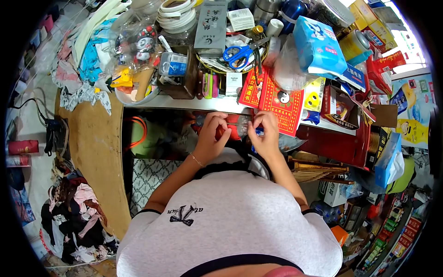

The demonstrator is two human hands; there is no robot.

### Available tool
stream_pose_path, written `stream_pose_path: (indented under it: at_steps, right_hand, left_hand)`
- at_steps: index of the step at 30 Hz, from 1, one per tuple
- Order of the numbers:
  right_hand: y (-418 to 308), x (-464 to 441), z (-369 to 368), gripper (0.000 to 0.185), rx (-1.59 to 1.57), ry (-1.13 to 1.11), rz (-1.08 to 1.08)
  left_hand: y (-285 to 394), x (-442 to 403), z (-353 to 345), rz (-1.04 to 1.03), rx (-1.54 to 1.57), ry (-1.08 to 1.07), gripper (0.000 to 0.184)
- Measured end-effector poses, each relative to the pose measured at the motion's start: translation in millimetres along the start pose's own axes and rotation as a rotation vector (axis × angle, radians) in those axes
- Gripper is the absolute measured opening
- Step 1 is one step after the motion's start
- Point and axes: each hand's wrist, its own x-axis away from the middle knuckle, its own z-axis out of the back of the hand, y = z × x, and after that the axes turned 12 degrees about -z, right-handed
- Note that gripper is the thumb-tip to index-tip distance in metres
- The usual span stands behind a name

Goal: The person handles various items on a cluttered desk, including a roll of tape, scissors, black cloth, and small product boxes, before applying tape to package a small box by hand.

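Note:
My left hand [215, 132] is closed, thumb and fingers pinched together, just in front of the white table's edge. Level with it, my right hand [265, 132] is also closed in a pinch. A thin, narrow strip [238, 123] runs between the two hands, its ends hidden by my fingers; its exact kind is too small to tell. Below and behind it show a red object [235, 132] and some clear plastic, both partly covered by my hands. Red booklets [282, 104] with yellow print hang over the table edge near my right hand.
Blue-handled scissors [238, 56], a grey box [211, 30], a blue packet [319, 46] and white tape rolls [176, 16] crowd the table. A brown board [90, 152] stands at left, beside a heap of cloth scraps [74, 217]. A bamboo rack [318, 168] is at right.

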Motion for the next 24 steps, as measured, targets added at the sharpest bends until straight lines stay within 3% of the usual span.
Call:
stream_pose_path:
  at_steps: [6,14,16,18,19,22,24]
  right_hand:
    - [-35,-70,52,0.019,0.305,0.123,0.359]
    - [-96,-151,88,0.027,0.926,0.124,0.54]
    - [-103,-169,74,0.028,1.054,0.061,0.526]
    - [-108,-192,53,0.036,1.428,-0.178,0.45]
    - [-106,-203,44,0.036,1.43,-0.176,0.447]
    - [-93,-232,16,0.05,1.637,-0.303,0.297]
    - [-80,-246,5,0.061,1.756,-0.491,0.065]
  left_hand:
    - [11,-13,1,-0.056,0.062,0.026,0.015]
    - [13,-17,8,-0.092,0.131,0.086,0.015]
    - [5,-11,6,-0.101,0.11,0.09,0.015]
    - [-2,-9,7,-0.068,0.199,0.077,0.015]
    - [-1,-9,9,-0.077,0.203,0.061,0.015]
    - [-3,-9,10,-0.07,0.232,0.085,0.014]
    - [-5,-10,12,-0.073,0.242,0.089,0.013]
